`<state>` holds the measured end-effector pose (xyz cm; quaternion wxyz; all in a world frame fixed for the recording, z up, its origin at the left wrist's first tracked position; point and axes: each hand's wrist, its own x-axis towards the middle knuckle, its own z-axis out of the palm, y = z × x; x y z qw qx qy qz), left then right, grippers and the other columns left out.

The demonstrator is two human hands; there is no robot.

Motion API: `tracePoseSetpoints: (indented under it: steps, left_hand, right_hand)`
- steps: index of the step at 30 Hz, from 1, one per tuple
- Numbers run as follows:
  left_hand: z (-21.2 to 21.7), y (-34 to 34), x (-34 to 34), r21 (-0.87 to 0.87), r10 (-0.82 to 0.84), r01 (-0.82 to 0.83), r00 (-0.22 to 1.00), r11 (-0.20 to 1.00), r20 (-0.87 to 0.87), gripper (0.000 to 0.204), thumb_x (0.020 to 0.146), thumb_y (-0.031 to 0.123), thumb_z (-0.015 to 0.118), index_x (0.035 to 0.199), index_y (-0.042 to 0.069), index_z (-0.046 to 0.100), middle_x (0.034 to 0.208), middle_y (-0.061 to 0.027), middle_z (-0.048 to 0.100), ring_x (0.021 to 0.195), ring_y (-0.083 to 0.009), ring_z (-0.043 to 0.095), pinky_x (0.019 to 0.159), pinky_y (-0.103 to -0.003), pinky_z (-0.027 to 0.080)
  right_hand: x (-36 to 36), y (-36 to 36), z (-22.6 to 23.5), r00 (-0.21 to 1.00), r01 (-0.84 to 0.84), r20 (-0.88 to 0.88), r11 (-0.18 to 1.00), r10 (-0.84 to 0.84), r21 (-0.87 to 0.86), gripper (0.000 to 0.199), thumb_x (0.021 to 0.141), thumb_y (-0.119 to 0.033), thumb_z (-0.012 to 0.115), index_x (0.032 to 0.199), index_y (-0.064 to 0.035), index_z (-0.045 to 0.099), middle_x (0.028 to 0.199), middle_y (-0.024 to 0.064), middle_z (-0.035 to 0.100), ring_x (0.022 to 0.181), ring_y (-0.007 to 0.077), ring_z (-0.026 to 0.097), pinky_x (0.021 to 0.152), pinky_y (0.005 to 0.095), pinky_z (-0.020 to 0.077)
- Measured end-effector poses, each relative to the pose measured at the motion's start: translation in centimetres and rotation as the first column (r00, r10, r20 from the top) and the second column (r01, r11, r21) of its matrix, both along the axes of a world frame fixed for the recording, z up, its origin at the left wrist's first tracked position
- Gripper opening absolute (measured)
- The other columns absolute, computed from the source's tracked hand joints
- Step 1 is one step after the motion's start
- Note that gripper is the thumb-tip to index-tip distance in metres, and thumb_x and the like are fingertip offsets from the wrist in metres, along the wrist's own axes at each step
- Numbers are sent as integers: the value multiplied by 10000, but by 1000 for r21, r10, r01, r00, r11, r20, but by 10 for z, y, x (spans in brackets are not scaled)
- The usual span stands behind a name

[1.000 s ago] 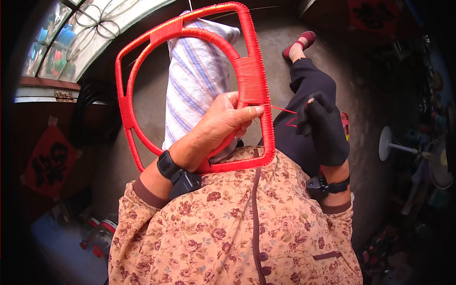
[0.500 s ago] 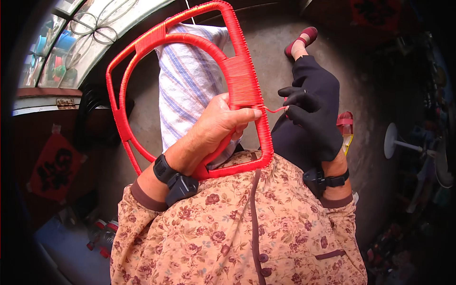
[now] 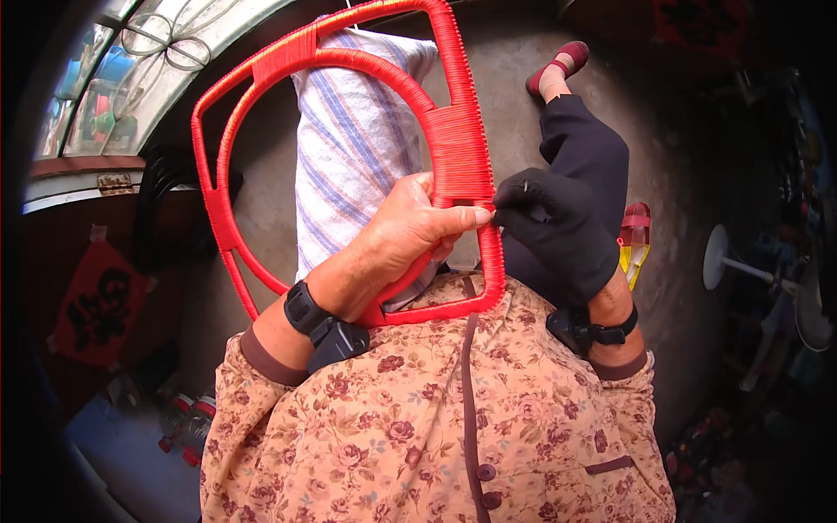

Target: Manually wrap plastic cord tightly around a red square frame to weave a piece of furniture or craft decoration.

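A red frame point(image 3: 465, 146), a rounded rectangle with a ring inside, stands tilted over my lap and is wrapped closely with red cord. My left hand point(image 3: 408, 222) is bare and closed around its right side, thumb lying across the bar just below the broad wrapped band. Against that bar's outer edge, close to the left thumb tip, my right hand point(image 3: 558, 222) in a black glove is closed in a pinch. The cord end it held a moment ago is hidden behind the fingers. A small pale sliver shows at the glove's fingers.
A white cloth with blue stripes point(image 3: 349, 148) covers my left leg under the frame. My right leg point(image 3: 593, 157) is in dark trousers. At far left is a window with a metal grille point(image 3: 170, 44). Bottles point(image 3: 196, 427) stand low left; a white round-ended stand point(image 3: 717, 258) is at right.
My right hand has moved left and up against the frame's edge; the cord length that spanned the gap no longer shows. The frame has shifted slightly right at its top.
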<state>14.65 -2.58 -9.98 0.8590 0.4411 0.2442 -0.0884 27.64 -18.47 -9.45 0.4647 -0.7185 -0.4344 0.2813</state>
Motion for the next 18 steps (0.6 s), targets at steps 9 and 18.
tracePoseSetpoints:
  steps: [9,18]
  left_hand:
    - [0,-1,0,1,30,-30,999,1000,36,181,825,159,722,886,39,600,635,12,526,479,-65,457,417,-222,341]
    - [11,-5,4,107,22,-22,1000,994,-4,168,819,140,720,843,60,574,634,37,517,480,-44,430,431,-210,313]
  right_hand:
    - [-7,-10,21,963,-11,-263,973,-52,-232,146,818,-16,652,964,-7,640,848,28,661,798,114,629,736,255,500]
    - [1,-24,13,753,174,-641,984,-149,-24,292,877,-23,529,1166,-40,571,1228,107,571,1027,179,585,826,275,481]
